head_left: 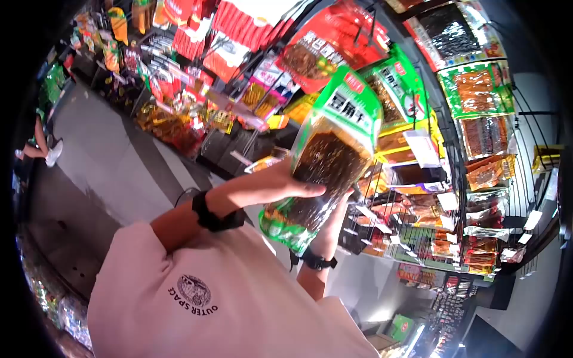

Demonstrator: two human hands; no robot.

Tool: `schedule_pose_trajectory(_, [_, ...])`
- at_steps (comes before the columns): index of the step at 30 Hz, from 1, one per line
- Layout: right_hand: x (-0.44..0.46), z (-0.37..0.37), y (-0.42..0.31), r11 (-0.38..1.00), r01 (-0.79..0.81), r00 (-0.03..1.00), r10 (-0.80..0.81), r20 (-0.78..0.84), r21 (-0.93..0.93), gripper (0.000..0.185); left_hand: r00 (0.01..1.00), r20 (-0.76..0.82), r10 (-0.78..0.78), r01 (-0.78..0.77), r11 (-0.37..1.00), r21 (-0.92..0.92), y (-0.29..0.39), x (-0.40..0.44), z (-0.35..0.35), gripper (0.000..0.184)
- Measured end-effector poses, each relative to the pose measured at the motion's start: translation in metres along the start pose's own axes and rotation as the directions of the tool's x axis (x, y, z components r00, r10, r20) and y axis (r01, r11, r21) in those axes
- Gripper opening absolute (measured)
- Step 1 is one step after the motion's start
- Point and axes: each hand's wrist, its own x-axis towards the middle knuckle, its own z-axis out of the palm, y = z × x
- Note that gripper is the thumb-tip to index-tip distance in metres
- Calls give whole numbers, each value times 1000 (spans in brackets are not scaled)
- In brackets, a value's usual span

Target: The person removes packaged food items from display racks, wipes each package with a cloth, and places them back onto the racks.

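A green-and-clear bag of dried long beans [334, 156], with dark brown contents behind its window, is held up tilted before me. My left hand [276, 184] grips its left side, the thumb lying across the front and the other fingers hidden behind. On the other side, my right hand [341, 209] is closed at the bag's lower right edge, mostly covered by it. A black watch [216, 211] is on my left wrist and a black band [319, 261] on my right. Just behind the bag hangs a similar green bag [397, 86].
Racks of hanging snack packs surround the bag, including a large red pack [334, 45] and a green-edged pack [476, 89]. Metal hooks with white price tags [421, 148] stick out on the right. Grey floor [128, 161] lies left, where a person's legs [40, 143] show.
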Motion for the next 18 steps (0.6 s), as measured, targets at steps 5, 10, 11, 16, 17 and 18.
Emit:
schedule_pose_trajectory(5, [31,-29,14,967,132,950,-60,-306,220,64,991,14,-131,128,981,143,-1,-14,-1,44])
schedule_pose_trajectory(10, [6,-47,-9,892,335,912,-227,-342,302,70,998,-27,57,-39,898,439,-17,-30,-4,34])
schedule_pose_trajectory(11, [-6,-35,-17,891,372,893,-267,-362,260,71,992,-67,105,-54,847,528,-19,-31,-2,33])
schedule_pose_trajectory(16, [-49,-32,36,956,263,942,-224,-249,134,64,979,-79,185,-120,852,510,-15,-27,12,34])
schedule_pose_trajectory(17, [-62,-27,56,973,195,970,-174,-167,122,53,981,-65,182,-124,851,511,-17,-25,17,34])
schedule_pose_trajectory(18, [-72,-22,73,986,129,989,-121,-83,104,43,974,-161,162,-51,840,540,-20,-24,22,36])
